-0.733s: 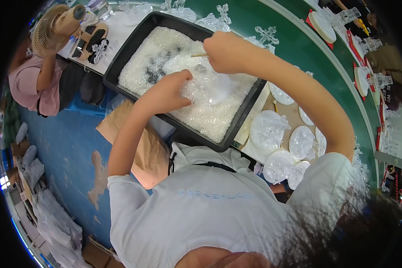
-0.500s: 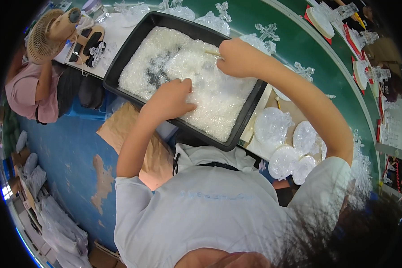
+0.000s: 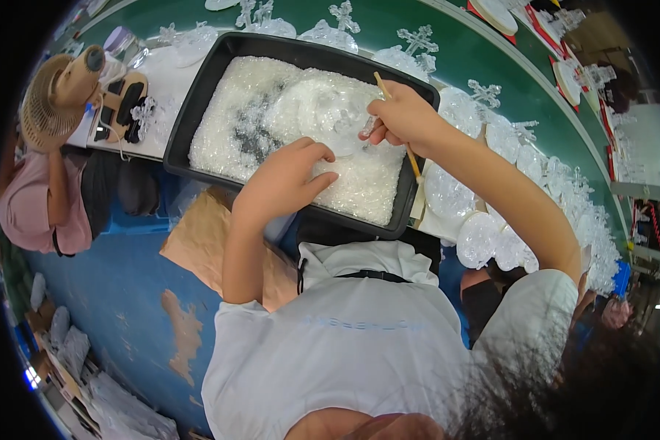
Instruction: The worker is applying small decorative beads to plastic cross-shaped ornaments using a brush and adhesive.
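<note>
The disc (image 3: 336,117) now shows plainer amid the grains (image 3: 359,194) in the tray (image 3: 202,103), and the right hand (image 3: 405,114) has its grip closed round the stick (image 3: 382,86), turned steeper, fingertips at a clear bit (image 3: 368,126) (pinched too, perhaps); attention seems to have passed to that bit. The left hand (image 3: 286,180) is loose, thumb apart, beside the disc. Count: one tray, one stick, one fan (image 3: 42,103), one jar (image 3: 127,48); rightward, clear pieces overlap uncountably.
</note>
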Demonstrator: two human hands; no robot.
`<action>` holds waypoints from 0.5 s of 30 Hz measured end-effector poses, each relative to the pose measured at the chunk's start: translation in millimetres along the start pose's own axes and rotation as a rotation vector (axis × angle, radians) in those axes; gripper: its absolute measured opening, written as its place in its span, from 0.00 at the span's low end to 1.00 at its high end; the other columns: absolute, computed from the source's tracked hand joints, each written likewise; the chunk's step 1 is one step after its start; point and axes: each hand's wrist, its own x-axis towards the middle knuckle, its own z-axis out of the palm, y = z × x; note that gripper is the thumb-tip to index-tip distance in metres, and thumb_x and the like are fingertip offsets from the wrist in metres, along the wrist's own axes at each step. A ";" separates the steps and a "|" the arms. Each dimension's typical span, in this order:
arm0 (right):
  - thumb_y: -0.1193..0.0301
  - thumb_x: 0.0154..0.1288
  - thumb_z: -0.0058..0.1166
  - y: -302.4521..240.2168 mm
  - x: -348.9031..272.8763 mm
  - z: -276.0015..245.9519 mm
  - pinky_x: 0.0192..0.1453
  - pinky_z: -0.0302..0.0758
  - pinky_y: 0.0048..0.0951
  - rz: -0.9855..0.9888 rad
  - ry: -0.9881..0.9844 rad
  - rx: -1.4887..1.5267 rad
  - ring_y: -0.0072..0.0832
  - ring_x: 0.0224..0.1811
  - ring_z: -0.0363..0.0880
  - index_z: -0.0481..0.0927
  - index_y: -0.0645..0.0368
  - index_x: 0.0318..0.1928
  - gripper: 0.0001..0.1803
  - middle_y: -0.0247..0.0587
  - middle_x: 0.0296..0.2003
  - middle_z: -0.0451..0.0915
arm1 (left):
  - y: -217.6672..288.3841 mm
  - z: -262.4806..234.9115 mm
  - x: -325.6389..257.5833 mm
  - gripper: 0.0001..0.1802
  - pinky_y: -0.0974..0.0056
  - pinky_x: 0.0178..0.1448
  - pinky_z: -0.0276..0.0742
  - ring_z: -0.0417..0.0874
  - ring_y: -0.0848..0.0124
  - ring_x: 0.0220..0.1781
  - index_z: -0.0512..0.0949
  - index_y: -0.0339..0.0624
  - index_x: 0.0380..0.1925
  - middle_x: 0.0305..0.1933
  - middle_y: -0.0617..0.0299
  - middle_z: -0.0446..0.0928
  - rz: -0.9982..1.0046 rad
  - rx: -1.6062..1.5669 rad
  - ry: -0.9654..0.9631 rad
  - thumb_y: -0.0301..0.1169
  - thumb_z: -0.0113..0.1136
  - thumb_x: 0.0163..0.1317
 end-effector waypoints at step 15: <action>0.73 0.64 0.46 25.8 -24.2 19.0 0.25 0.74 0.32 -0.154 0.184 -0.314 0.29 0.24 0.82 0.72 0.71 0.50 0.17 0.52 0.27 0.82 | 6.5 -0.1 27.7 0.23 0.59 0.40 0.80 0.85 0.58 0.33 0.80 0.34 0.41 0.31 0.50 0.82 -0.078 0.148 -0.134 0.35 0.74 0.47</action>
